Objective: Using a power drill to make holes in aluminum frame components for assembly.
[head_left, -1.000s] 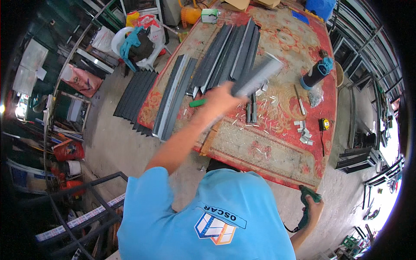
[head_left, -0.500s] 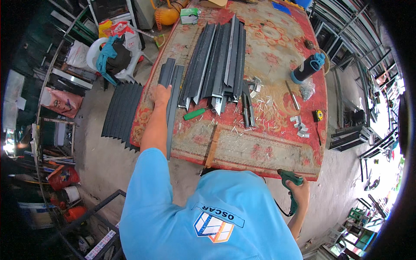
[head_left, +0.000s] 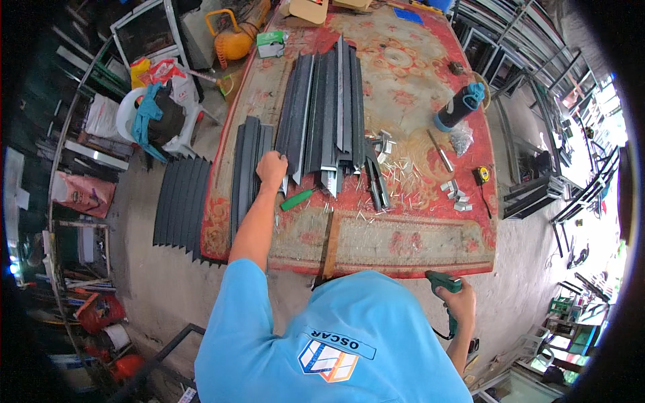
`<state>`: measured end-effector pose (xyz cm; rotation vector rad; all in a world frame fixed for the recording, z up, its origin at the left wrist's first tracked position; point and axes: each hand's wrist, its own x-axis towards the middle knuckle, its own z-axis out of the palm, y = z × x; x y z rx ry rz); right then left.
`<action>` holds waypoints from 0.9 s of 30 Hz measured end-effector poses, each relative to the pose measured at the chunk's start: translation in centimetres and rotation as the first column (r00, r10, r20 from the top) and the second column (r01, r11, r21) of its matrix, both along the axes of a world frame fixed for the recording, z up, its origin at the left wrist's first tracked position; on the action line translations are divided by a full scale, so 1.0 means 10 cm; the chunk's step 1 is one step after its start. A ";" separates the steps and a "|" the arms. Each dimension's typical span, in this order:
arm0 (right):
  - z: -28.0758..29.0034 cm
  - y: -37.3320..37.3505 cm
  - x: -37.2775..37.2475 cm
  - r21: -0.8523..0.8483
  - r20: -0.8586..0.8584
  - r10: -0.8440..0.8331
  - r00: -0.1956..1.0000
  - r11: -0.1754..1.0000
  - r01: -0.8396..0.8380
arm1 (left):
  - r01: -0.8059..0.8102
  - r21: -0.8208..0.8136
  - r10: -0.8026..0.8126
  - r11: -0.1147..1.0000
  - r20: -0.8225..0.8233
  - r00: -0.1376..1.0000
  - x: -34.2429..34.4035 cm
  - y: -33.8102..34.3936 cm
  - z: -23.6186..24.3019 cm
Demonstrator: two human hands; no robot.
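My left hand (head_left: pixel 271 169) is closed over the right edge of a bundle of dark grey metal profiles (head_left: pixel 244 181) on the table's left side, next to a larger pile of similar profiles (head_left: pixel 316 111). A green-handled tool (head_left: pixel 296 199) lies just right of my left hand. My right hand (head_left: pixel 458 302) grips a green power drill (head_left: pixel 440 282) at the table's front right corner. Small silver pins (head_left: pixel 403 174) and bent metal pieces (head_left: pixel 458 196) are scattered right of the profiles. A wooden strip (head_left: pixel 329 245) lies near the front edge.
The carpet-covered table (head_left: pixel 416 242) also holds a bottle (head_left: pixel 457 109), a tape measure (head_left: pixel 481 175) and a green box (head_left: pixel 271 44). Ribbed dark pieces (head_left: pixel 178 201) stand left of it, near a white chair (head_left: pixel 185 121). Metal frames (head_left: pixel 531 201) line the right.
My left hand carried a profile over the large pile one second ago, brought it to the left bundle, then shifted to that bundle's right edge. My right hand still holds the drill.
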<state>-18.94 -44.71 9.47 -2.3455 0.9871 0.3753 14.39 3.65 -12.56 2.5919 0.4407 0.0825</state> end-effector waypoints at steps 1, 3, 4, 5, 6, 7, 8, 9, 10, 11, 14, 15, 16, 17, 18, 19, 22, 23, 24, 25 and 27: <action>-0.02 0.00 -0.01 0.000 0.008 -0.016 1.000 1.000 0.016 | -0.029 -0.002 0.029 1.000 0.006 1.000 -0.02 -0.08 0.10; -0.03 0.04 -0.02 -0.017 -0.017 -0.012 1.000 1.000 0.011 | -0.104 -0.030 0.105 0.994 0.023 0.994 -0.06 -0.11 0.18; -0.02 0.08 -0.01 -0.016 -0.014 -0.017 1.000 1.000 0.017 | -0.098 -0.028 0.099 0.995 0.027 0.995 -0.06 -0.10 0.19; 0.01 0.11 0.03 0.002 -0.027 0.011 1.000 1.000 -0.011 | -0.104 -0.066 0.107 0.992 0.033 0.994 -0.07 -0.09 0.21; 0.03 0.14 0.04 0.019 -0.041 0.040 0.998 0.999 -0.040 | -0.110 -0.104 0.115 0.988 0.038 0.993 -0.06 -0.09 0.22; 0.00 0.14 0.03 0.017 -0.037 0.033 0.999 0.999 -0.032 | -0.103 -0.107 0.108 0.989 0.041 0.993 -0.03 -0.11 0.26; -0.05 0.12 0.03 -0.006 -0.018 0.045 0.999 0.999 -0.045 | -0.143 -0.180 0.158 0.973 0.077 0.984 -0.01 -0.14 0.30; -0.08 0.12 0.02 -0.030 0.001 0.057 0.998 0.998 -0.057 | -0.178 -0.253 0.211 0.951 0.108 0.971 0.02 -0.16 0.34; -0.04 0.15 0.04 -0.032 0.002 0.058 0.998 0.998 -0.058 | -0.179 -0.256 0.213 0.950 0.108 0.971 0.04 -0.14 0.34; 0.02 0.20 0.10 -0.030 -0.025 0.080 0.997 0.996 -0.080 | -0.139 -0.314 0.196 0.939 0.157 0.968 0.08 -0.10 0.36; 0.08 0.26 0.15 -0.029 -0.051 0.088 0.995 0.996 -0.090 | -0.093 -0.547 0.185 0.832 0.115 0.976 0.17 -0.17 0.46; 0.08 0.26 0.15 -0.028 -0.052 0.080 0.995 0.996 -0.082 | -0.107 -0.698 0.172 0.708 0.023 0.985 0.20 -0.23 0.51; 0.09 0.27 0.16 -0.023 -0.047 0.089 0.995 0.996 -0.090 | -0.141 -0.815 0.155 0.562 -0.064 0.986 0.18 -0.18 0.57; 0.09 0.28 0.18 -0.026 -0.025 0.131 0.991 0.991 -0.132 | -0.122 -0.984 0.116 0.126 -0.107 0.987 0.28 -0.11 0.30; 0.09 0.29 0.18 -0.033 -0.008 0.159 0.987 0.987 -0.159 | -0.120 -0.984 0.111 0.128 -0.106 0.988 0.29 -0.12 0.31; 0.11 0.32 0.20 -0.032 -0.006 0.155 0.988 0.987 -0.155 | -0.171 -0.977 0.021 -0.126 -0.175 0.984 0.30 -0.12 0.33; 0.17 0.38 0.18 -0.009 0.009 0.174 0.985 0.985 -0.174 | -0.280 -0.856 -0.170 -0.435 -0.227 0.959 0.26 -0.23 0.50; 0.16 0.38 0.17 -0.017 0.003 0.198 0.980 0.980 -0.198 | -0.276 -0.859 -0.172 -0.432 -0.222 0.960 0.24 -0.26 0.55; 0.15 0.37 0.16 -0.025 -0.004 0.220 0.975 0.975 -0.221 | -0.273 -0.862 -0.174 -0.428 -0.218 0.960 0.23 -0.29 0.58; 0.14 0.36 0.15 -0.024 -0.002 0.225 0.974 0.974 -0.225 | -0.126 -0.936 -0.192 -0.327 -0.065 0.979 0.26 -0.32 0.55; 0.10 0.35 0.13 -0.036 0.014 0.258 0.966 0.966 -0.258 | -0.103 -0.876 -0.179 -0.471 -0.019 0.984 0.15 -0.28 0.45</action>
